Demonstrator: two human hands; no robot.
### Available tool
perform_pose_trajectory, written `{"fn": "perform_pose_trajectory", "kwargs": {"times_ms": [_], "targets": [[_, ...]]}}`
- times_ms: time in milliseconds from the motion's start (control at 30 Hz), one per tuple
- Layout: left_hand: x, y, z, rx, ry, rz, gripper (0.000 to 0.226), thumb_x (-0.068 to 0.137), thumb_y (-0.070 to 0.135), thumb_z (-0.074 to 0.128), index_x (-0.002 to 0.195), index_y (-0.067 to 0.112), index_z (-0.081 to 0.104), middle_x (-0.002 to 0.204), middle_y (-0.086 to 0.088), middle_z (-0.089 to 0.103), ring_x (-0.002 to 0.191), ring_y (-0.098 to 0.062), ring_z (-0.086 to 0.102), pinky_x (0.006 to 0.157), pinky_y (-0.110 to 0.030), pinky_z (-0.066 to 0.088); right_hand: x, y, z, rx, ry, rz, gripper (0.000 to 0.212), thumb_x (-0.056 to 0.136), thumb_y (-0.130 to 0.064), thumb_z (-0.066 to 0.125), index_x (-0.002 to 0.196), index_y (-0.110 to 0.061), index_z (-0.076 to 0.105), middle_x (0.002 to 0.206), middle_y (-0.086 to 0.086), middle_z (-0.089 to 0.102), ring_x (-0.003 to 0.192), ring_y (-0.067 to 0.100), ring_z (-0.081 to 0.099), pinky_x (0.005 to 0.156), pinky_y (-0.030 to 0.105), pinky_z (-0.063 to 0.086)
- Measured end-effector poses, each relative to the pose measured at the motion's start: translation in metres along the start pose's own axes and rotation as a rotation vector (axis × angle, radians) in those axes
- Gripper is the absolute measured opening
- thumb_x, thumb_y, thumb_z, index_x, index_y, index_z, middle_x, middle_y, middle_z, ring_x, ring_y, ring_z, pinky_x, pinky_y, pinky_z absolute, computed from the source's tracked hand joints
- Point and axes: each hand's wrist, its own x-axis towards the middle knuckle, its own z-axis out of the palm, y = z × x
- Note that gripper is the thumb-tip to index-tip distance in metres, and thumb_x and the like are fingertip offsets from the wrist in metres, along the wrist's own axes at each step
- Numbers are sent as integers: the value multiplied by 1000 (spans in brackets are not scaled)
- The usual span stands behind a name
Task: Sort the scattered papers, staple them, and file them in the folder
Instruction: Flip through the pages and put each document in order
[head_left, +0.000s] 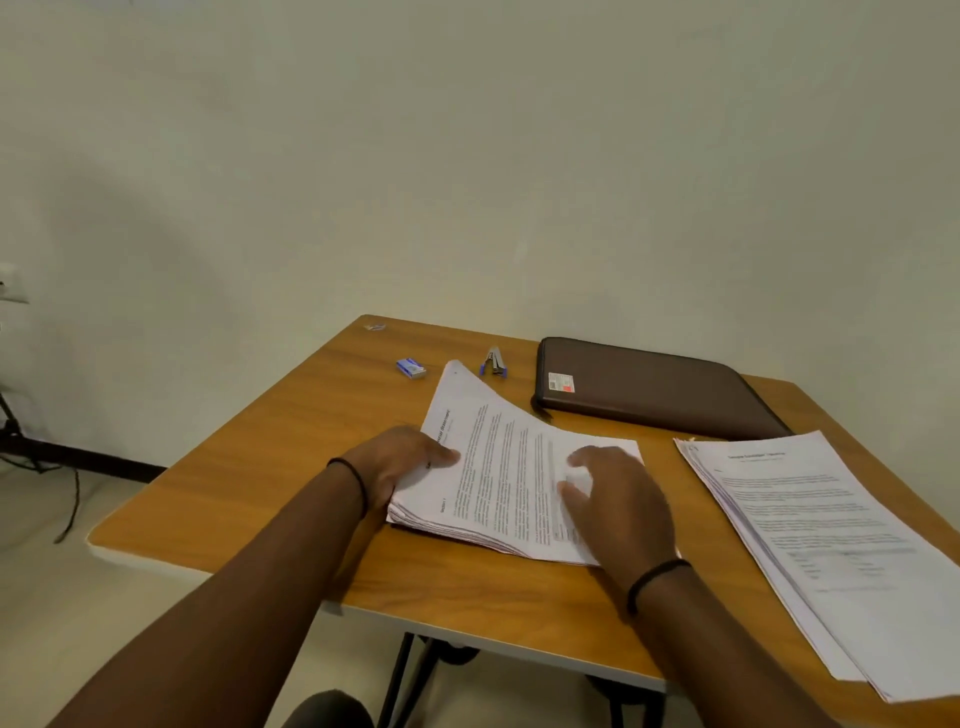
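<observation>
On the wooden counter (291, 467), the left hand (397, 460) grips the near-left edge of a thick stack of printed white papers (506, 467), thumb on top, while the right hand (618, 499) rests on it with fingers relaxed. A second printed stack (831, 545) lies to the right, the closed brown zip folder (654, 384) behind, the small silver-and-blue stapler (494, 362) beside it.

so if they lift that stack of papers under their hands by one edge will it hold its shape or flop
Probably flop: the stack of papers already bows, its far corner raised off the table. It looks unstapled, since sheet edges fan apart at the near side, so sheets may slide and spill. The left hand and right hand supporting both sides would likely keep it together.
</observation>
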Motion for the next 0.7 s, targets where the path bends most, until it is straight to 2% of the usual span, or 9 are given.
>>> {"fn": "perform_pose_trajectory", "kwargs": {"times_ms": [33, 100, 200, 267, 367, 433, 533, 633, 700], "targets": [[-1, 2, 0, 15, 4, -16, 21, 93, 2, 63, 113, 0, 67, 109, -18, 74, 103, -40, 69, 100, -57, 50, -6, -12, 2, 114, -65, -69, 32, 92, -45, 63, 119, -28, 65, 123, -7, 64, 107, 8, 58, 94, 23, 49], [0, 5, -2, 56, 24, -25, 18, 92, 6, 66, 110, 2, 67, 108, -18, 74, 103, -39, 70, 100, -54, 51, -17, -36, 7, 177, -142, -266, 34, 92, -54, 59, 115, -31, 68, 118, -13, 66, 104, 4, 57, 91, 18, 48], [5, 11, -2, 88, 28, -8, 16, 92, 8, 67, 107, 5, 67, 112, -16, 72, 103, -38, 69, 100, -49, 51, -26, -59, 17, 101, -135, -550, 51, 87, -65, 57, 122, -28, 66, 118, -10, 67, 106, 7, 58, 86, 22, 49], [10, 16, -5, 105, 15, 3, 15, 93, 9, 67, 107, 7, 67, 113, -14, 72, 100, -35, 69, 97, -46, 53, -23, -71, 25, -10, -79, -671, 50, 87, -62, 59, 119, -25, 67, 111, -6, 69, 98, 11, 62, 78, 27, 54], [17, 24, -14, 199, -4, 1, 24, 92, 14, 68, 115, 5, 66, 115, -15, 71, 108, -38, 66, 102, -48, 50, -17, -82, 36, -116, 36, -775, 28, 92, -47, 58, 101, -23, 68, 90, -5, 68, 77, 12, 63, 61, 28, 54], [26, 27, -23, 304, -20, -13, 35, 90, 21, 72, 121, 6, 65, 115, -13, 72, 111, -37, 66, 103, -47, 49, -10, -82, 43, -148, 65, -778, 26, 97, -43, 51, 93, -24, 69, 82, -6, 67, 69, 11, 61, 54, 26, 51], [36, 27, -34, 386, -44, -26, 38, 89, 26, 73, 122, 8, 65, 114, -10, 73, 105, -32, 68, 98, -42, 51, -4, -76, 51, -172, 71, -810, 32, 98, -43, 45, 89, -24, 69, 78, -5, 66, 65, 11, 59, 51, 27, 50], [41, 25, -40, 325, -100, 6, 27, 94, 18, 67, 119, 8, 68, 115, -9, 73, 98, -27, 69, 87, -35, 53, 0, -69, 65, -166, 62, -892, 31, 99, -36, 46, 94, -18, 70, 82, 0, 68, 66, 14, 61, 52, 30, 52], [44, 24, -44, 275, -146, 7, 23, 95, 14, 64, 117, 7, 68, 115, -10, 72, 99, -28, 69, 86, -35, 53, 3, -67, 73, -144, 68, -909, 29, 98, -31, 47, 94, -15, 71, 81, 2, 69, 65, 16, 62, 52, 32, 53]]}}
